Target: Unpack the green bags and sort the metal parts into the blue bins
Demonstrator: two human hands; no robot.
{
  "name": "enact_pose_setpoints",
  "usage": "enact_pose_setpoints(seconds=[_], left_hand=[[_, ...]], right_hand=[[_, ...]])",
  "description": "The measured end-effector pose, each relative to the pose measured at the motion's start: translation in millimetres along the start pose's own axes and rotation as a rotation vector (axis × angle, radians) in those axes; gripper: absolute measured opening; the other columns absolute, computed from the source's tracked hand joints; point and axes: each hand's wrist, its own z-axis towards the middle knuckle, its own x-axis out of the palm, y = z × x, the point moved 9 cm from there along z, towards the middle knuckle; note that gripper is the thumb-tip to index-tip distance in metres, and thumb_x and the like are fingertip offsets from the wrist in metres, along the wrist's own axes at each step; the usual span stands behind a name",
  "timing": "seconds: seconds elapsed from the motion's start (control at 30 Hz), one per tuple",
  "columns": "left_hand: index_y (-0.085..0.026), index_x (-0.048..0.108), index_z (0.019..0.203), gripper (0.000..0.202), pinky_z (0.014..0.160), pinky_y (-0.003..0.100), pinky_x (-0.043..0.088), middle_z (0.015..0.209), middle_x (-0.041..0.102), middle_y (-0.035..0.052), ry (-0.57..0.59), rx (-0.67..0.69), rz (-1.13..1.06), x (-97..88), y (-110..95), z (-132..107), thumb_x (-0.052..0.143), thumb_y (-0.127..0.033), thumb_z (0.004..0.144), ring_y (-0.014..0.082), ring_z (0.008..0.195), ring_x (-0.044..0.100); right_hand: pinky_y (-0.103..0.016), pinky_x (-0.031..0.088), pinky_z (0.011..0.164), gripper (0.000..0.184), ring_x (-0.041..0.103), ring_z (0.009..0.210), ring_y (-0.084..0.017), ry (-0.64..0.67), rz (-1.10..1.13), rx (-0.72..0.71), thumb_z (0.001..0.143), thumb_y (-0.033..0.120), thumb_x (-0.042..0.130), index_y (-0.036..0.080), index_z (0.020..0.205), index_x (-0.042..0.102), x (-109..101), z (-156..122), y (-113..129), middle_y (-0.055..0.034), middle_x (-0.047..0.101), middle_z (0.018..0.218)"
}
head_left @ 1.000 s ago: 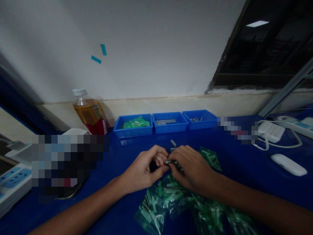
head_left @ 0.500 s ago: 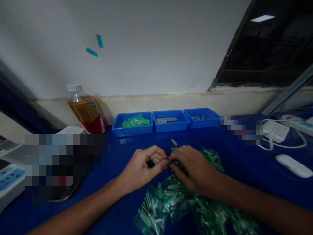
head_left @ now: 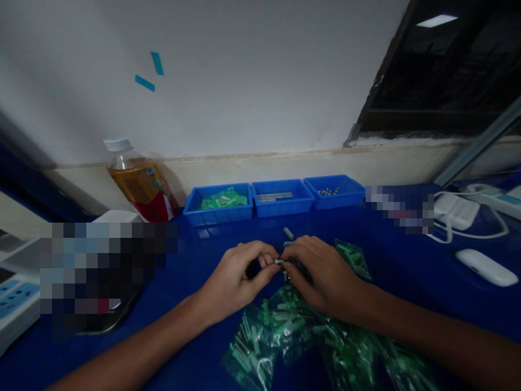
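Above the middle of the table, my left hand (head_left: 240, 274) and my right hand (head_left: 319, 271) meet, both closed in a pinch. Between their fingertips is a small metal cylinder (head_left: 279, 262), partly hidden by the fingers. A loose metal cylinder (head_left: 288, 233) lies on the blue table (head_left: 191, 326) just beyond my fingers, with more small metal pieces partly covered by my right hand. Green-tinted plastic bags (head_left: 291, 320) filled with several thin parts lie below and between my forearms.
Against the wall stand a blue bin of green packets (head_left: 217, 218), one of metal rods (head_left: 283, 207) and one of small metal pieces (head_left: 336, 200). A drink bottle (head_left: 140, 184) is at left, beside a power strip (head_left: 14, 304). A white case (head_left: 486, 267) and cables lie right.
The metal cylinder between my fingertips now shows more clearly, as the fingers have shifted slightly apart around it. The whole view has moved a little.
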Motion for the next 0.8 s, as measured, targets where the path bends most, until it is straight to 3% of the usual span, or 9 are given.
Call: enact_pose_setpoints(seconds=[0.13, 0.27, 0.43, 0.5, 0.6, 0.73, 0.8], left_hand=[[-0.015, 0.06, 0.08, 0.021, 0.059, 0.022, 0.042, 0.069, 0.062, -0.0002, 0.046, -0.089, 0.019, 3.7, 9.7, -0.6, 0.05, -0.031, 0.089, 0.012, 0.063, 0.057], [-0.015, 0.06, 0.078, 0.027, 0.055, 0.021, 0.04, 0.066, 0.06, -0.0011, 0.115, -0.117, 0.006, 9.3, 13.1, -1.9, 0.046, -0.034, 0.091, 0.0113, 0.06, 0.054], [-0.018, 0.062, 0.095, 0.022, 0.073, 0.028, 0.043, 0.087, 0.064, 0.0029, 0.122, -0.057, 0.113, 10.3, 9.3, -1.7, 0.042, -0.028, 0.093, 0.0164, 0.081, 0.059], [-0.022, 0.06, 0.105, 0.02, 0.081, 0.033, 0.039, 0.099, 0.063, 0.0041, 0.133, -0.007, 0.204, 12.6, 5.9, -2.4, 0.046, -0.024, 0.091, 0.0192, 0.092, 0.056], [-0.025, 0.061, 0.1, 0.016, 0.082, 0.037, 0.033, 0.102, 0.062, 0.0026, 0.197, 0.042, 0.316, 20.3, 3.6, -4.1, 0.053, -0.023, 0.087, 0.0211, 0.094, 0.053], [-0.021, 0.058, 0.088, 0.007, 0.077, 0.036, 0.029, 0.091, 0.062, 0.0002, 0.194, 0.013, 0.352, 21.2, 6.2, -3.4, 0.055, -0.017, 0.082, 0.0195, 0.086, 0.053], [-0.019, 0.055, 0.086, 0.011, 0.075, 0.035, 0.029, 0.085, 0.061, -0.0002, 0.171, -0.003, 0.358, 19.5, 7.4, -3.1, 0.051, -0.011, 0.079, 0.0188, 0.082, 0.052]], right_hand=[[-0.035, 0.038, 0.069, 0.014, 0.053, 0.078, -0.019, 0.024, -0.05, -0.01, 0.088, 0.023, 0.047, 0.016, 0.099, 0.052, 2.4, -0.6, 0.8, -0.0055, 0.06, 0.086], [-0.034, 0.036, 0.069, 0.014, 0.053, 0.077, -0.019, 0.03, -0.115, -0.091, 0.09, 0.021, 0.042, 0.017, 0.091, 0.055, 3.2, 0.6, 10.2, -0.0052, 0.06, 0.081], [-0.032, 0.035, 0.066, 0.015, 0.052, 0.073, -0.019, -0.036, -0.181, -0.069, 0.088, 0.023, 0.044, 0.017, 0.085, 0.057, -16.9, 10.4, -3.7, -0.0061, 0.06, 0.077], [-0.033, 0.037, 0.068, 0.016, 0.053, 0.074, -0.02, -0.08, -0.246, -0.005, 0.088, 0.026, 0.045, 0.018, 0.08, 0.057, -35.5, 17.4, -29.6, -0.0059, 0.061, 0.076], [-0.033, 0.039, 0.073, 0.019, 0.056, 0.078, -0.021, -0.092, -0.394, 0.163, 0.086, 0.031, 0.046, 0.018, 0.077, 0.058, -67.1, 30.0, -92.9, -0.0072, 0.064, 0.078], [-0.029, 0.041, 0.071, 0.021, 0.06, 0.083, -0.021, 0.195, -0.535, 0.474, 0.083, 0.028, 0.049, 0.015, 0.09, 0.064, -82.2, 40.8, -198.4, -0.0095, 0.068, 0.091], [-0.027, 0.042, 0.069, 0.022, 0.061, 0.081, -0.02, 0.282, -0.55, 0.546, 0.081, 0.023, 0.05, 0.014, 0.09, 0.067, -83.5, 44.3, -234.2, -0.0102, 0.069, 0.091]])
